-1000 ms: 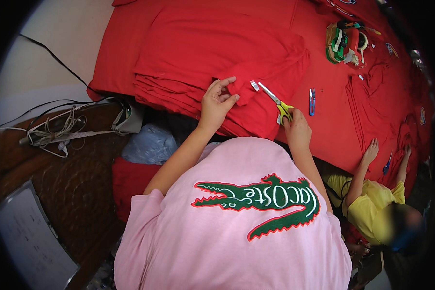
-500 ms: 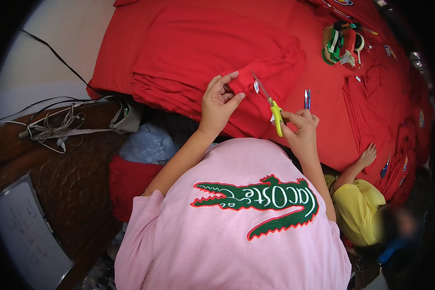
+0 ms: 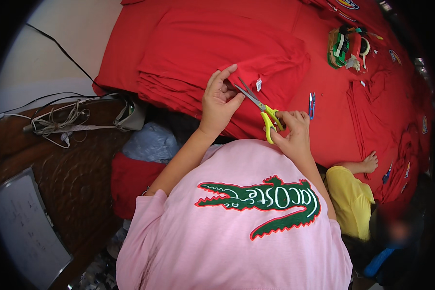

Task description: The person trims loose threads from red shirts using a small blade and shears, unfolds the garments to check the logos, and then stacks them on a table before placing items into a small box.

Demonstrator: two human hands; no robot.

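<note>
My right hand (image 3: 295, 130) grips yellow-green-handled scissors (image 3: 269, 118), fingers in the loops. Their blades are spread and point up-left toward my left hand (image 3: 218, 99). The blade tips are beside its thumb and index finger, which are apart with the other fingers curled; I make out nothing held between them. Beneath both lies a stack of folded red cloth garments (image 3: 217, 43). A small white label (image 3: 259, 84) sticks up from the top piece, just right of the blades.
Blue thread snips (image 3: 312, 106) lie on the red cloth at right. Beyond stands a basket (image 3: 334, 48) of tools and tape. More red garments (image 3: 372, 106) spread at right, near another person in a yellow top (image 3: 349, 198). At left are tangled cables (image 3: 65, 121) and a plastic bag (image 3: 152, 142).
The scissors have swung left, away from the label, toward my left hand, and their blades have spread. My left hand keeps nearly the same pose. The other person's arm has shifted.
</note>
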